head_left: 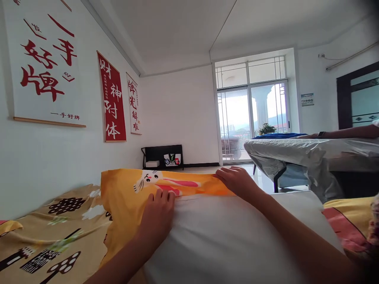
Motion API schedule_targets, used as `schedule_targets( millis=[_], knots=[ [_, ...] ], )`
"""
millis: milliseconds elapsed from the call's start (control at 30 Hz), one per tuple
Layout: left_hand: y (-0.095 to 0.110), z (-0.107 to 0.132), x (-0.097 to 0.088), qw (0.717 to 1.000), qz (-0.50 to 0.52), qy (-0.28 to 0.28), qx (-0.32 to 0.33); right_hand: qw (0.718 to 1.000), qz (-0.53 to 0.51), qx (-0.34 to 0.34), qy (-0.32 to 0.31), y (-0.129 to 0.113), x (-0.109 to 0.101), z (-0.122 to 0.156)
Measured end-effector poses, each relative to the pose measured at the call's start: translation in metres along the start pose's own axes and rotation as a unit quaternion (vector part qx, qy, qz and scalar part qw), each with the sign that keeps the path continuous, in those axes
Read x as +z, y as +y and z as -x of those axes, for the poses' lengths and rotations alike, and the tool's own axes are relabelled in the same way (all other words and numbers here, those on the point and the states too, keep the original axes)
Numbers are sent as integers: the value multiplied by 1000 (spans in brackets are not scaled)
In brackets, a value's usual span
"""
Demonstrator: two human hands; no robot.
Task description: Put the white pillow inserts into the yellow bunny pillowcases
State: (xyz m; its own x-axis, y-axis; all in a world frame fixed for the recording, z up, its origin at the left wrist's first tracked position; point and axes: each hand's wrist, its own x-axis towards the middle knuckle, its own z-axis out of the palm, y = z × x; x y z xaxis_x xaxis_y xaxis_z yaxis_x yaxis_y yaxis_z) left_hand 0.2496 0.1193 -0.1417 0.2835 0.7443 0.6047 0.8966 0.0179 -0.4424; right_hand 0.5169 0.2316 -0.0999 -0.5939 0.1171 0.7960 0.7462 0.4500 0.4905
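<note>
A white pillow (231, 236) lies in front of me with an orange-yellow pillowcase (124, 193) printed with a cartoon rabbit over its far end. My left hand (158, 213) rests on the pillowcase edge near the middle, its fingers flat and slightly apart. At the right end of the cloth's edge, my right hand (237, 181) has its fingers curled and pressed together on the cloth.
A tan patterned sheet (47, 236) covers the bed at left, against a wall with hanging scrolls (112, 98). A table under silver plastic (310, 156) stands at right, with another person's arm (346, 133) on it. More orange cloth (349, 221) lies at right.
</note>
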Motion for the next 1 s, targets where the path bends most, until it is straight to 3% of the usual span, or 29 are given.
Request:
schedule_targets(
  millis=[100,267,400,567,767,1000],
  knots=[
    [-1,0,5,1000,0,-29,2,1000,-11,-15,-16,-11,-6,5],
    [5,-19,10,1000,-3,15,-23,997,-60,13,-48,-14,-6,10],
    [9,-45,16,999,8,30,-34,997,-33,27,-72,-19,-5,15],
    [20,-56,32,996,86,-22,-20,995,-11,79,-65,-64,-1,36],
    [29,-49,39,993,113,-36,-13,959,-168,130,-189,-96,16,51],
    [35,-70,49,988,139,-68,-26,952,-216,46,-211,-139,13,34]
  ],
)
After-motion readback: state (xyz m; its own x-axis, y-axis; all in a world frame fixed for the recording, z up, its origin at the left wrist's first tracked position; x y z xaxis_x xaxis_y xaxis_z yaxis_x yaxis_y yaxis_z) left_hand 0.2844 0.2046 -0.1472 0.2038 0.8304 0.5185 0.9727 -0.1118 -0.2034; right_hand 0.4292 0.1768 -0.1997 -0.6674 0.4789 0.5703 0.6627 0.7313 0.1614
